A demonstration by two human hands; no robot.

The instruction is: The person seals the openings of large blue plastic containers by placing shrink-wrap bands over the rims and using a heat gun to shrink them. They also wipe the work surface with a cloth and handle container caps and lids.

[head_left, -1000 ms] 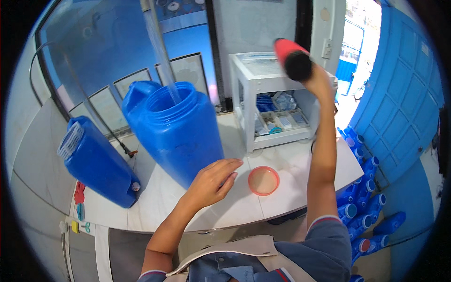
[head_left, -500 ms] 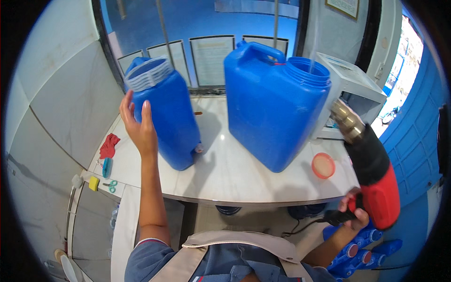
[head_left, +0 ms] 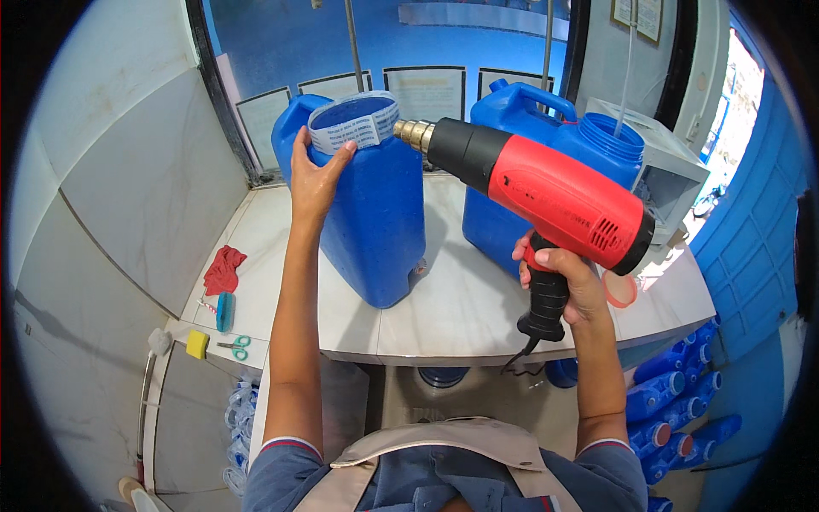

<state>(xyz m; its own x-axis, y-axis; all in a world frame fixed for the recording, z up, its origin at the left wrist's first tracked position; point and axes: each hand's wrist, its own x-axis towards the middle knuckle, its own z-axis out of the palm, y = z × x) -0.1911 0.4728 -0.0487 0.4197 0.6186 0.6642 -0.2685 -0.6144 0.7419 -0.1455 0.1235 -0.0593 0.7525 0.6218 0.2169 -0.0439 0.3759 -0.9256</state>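
Note:
My left hand (head_left: 316, 188) grips a printed clear shrink band (head_left: 341, 135) around the wide mouth of a blue plastic jug (head_left: 375, 226), thumb at the front and fingers at the left side. The jug stands upright on the counter. In my right hand (head_left: 573, 286) is a red and black heat gun (head_left: 567, 200), held by its black handle. Its metal nozzle (head_left: 414, 133) points left, close to the band's right side. Partly behind the heat gun stands a second blue jug (head_left: 492, 226), its mouth uncapped, with a clear tube above it.
An orange round cap (head_left: 619, 290) lies on the white counter (head_left: 444, 328) near the second jug. At the left are a red cloth (head_left: 224, 270), a blue brush (head_left: 224, 311), a yellow sponge (head_left: 197, 344) and green-handled scissors (head_left: 237, 346). Several blue bottles (head_left: 657, 397) stand below right.
The heat gun has come up and left from the right side, turning its nozzle toward the first jug. My left hand has closed on the band. The view has shifted left.

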